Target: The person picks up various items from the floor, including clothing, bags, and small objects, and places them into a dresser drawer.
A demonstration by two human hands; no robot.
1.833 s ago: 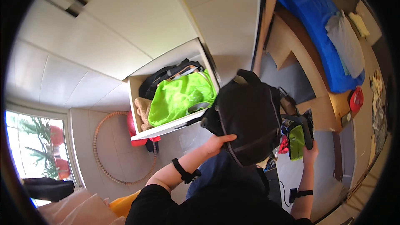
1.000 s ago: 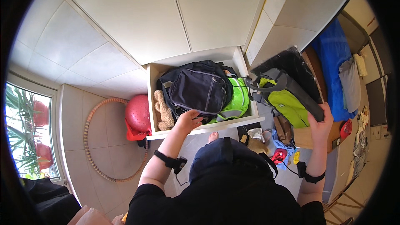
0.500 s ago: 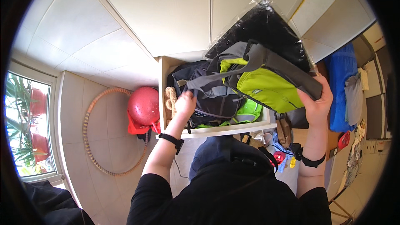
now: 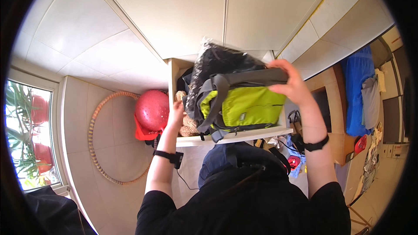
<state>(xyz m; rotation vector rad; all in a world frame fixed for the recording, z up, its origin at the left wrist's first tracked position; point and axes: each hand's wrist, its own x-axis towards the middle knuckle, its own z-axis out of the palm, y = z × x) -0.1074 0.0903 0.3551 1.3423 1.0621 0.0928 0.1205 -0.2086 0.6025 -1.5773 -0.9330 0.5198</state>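
Observation:
A lime-green and grey bag (image 4: pixel 250 106) lies over the drawer (image 4: pixel 235 136), its grey strap hanging over the front edge. My right hand (image 4: pixel 291 82) grips the bag's grey upper right side, thumb in front and fingers behind. A black flat item in a clear plastic sleeve (image 4: pixel 217 65) rests behind and left of the bag. Beside the drawer's left wall is my left hand (image 4: pixel 176 114), close to a tan curly plush thing (image 4: pixel 188 125); its fingers are partly hidden and blurred. Most of the dark bags in the drawer are covered.
To the left, a red ball (image 4: pixel 152 111) and a striped hoop (image 4: pixel 92 135) rest near the tiled wall. Tall pale cabinet doors (image 4: pixel 187 13) rise behind the drawer. Blue fabric (image 4: pixel 358 91) hangs at the right. Several small items lie near the drawer's right front.
The green bag and the plastic-sleeved item have moved down and left over the drawer, my right hand moving with them. My left hand has left the grey strap and shifted left.

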